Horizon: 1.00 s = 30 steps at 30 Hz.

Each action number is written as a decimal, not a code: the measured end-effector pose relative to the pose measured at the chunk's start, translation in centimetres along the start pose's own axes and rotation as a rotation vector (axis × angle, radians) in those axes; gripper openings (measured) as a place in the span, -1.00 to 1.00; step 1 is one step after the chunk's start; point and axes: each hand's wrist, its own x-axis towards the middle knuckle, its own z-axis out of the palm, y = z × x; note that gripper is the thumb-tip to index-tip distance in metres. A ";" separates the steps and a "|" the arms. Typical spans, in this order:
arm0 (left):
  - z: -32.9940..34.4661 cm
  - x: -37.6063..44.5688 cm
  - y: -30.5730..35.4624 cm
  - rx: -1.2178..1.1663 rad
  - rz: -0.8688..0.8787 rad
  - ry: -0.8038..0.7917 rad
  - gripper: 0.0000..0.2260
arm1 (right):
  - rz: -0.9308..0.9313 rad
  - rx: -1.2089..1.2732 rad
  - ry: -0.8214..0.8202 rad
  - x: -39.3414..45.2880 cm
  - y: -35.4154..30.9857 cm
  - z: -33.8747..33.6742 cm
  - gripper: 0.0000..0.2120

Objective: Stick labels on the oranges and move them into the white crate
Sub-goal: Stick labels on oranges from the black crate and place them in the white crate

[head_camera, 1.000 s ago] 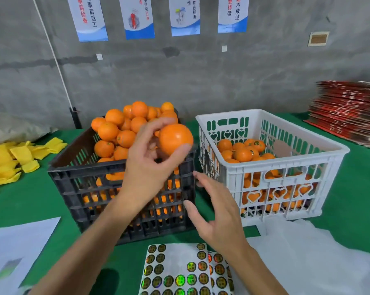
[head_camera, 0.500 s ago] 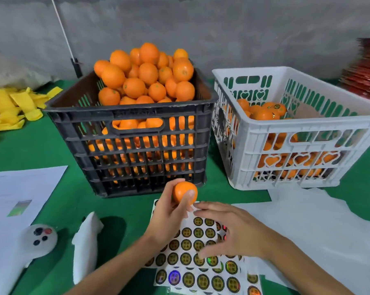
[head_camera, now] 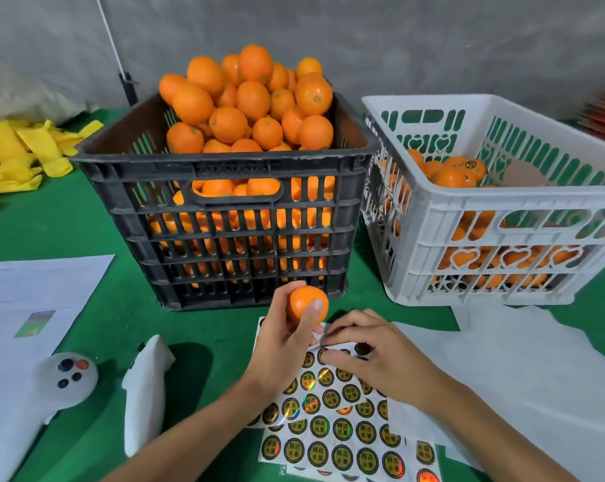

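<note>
While the left hand point(head_camera: 276, 346) holds one orange point(head_camera: 306, 304) up between curled fingers and thumb, just above the top edge of the label sheet point(head_camera: 332, 429), the right hand point(head_camera: 374, 356) lies over the sheet's upper rows with fingers bent down onto the labels. Head view only: whether a label is already pinched or just being picked at, cannot tell, fingertips hide it. Black crate point(head_camera: 231, 217) just behind the held orange, heaped with unlabelled fruit; white crate point(head_camera: 503, 217) beside it to the right, partly filled, at least one orange there showing a label. Step in hand, as I judge it: peeling a label. Next move calls for pressing it on the held orange, then carrying the orange right into the white crate.
</note>
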 end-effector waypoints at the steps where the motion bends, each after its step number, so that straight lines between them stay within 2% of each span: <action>1: 0.0 0.0 0.1 0.008 0.002 -0.006 -0.66 | 0.009 0.024 -0.001 0.0 0.1 0.0 -0.76; 9: 0.0 -0.2 0.0 0.062 0.036 -0.032 -0.64 | 0.121 0.303 -0.033 0.2 -0.1 -0.5 -0.93; 18: 0.1 -0.1 -0.1 0.115 0.039 -0.019 -0.63 | 0.167 0.310 -0.009 0.2 0.0 0.2 -0.89; 20: 0.1 -0.1 0.0 0.112 0.032 -0.015 -0.61 | 0.223 0.352 0.049 0.4 -0.2 0.5 -0.85; 23: 0.3 -0.2 0.1 0.081 0.021 -0.023 -0.57 | 0.358 0.474 0.240 0.8 -0.4 0.7 -0.84; 25: 0.3 -0.2 0.1 0.089 0.022 -0.030 -0.57 | 0.370 0.495 0.321 0.8 -0.7 0.4 -0.84; 26: 0.2 -0.2 0.0 0.107 0.024 -0.031 -0.58 | 0.339 0.473 0.298 0.7 -0.8 0.2 -0.86; 28: 0.1 -0.1 -0.1 0.137 0.021 -0.032 -0.63 | 0.233 0.374 0.124 0.3 -0.9 -0.1 -0.89; 30: 0.0 -0.1 -0.2 0.158 0.021 -0.031 -0.65 | 0.135 0.187 -0.070 0.0 -0.7 -0.3 -0.70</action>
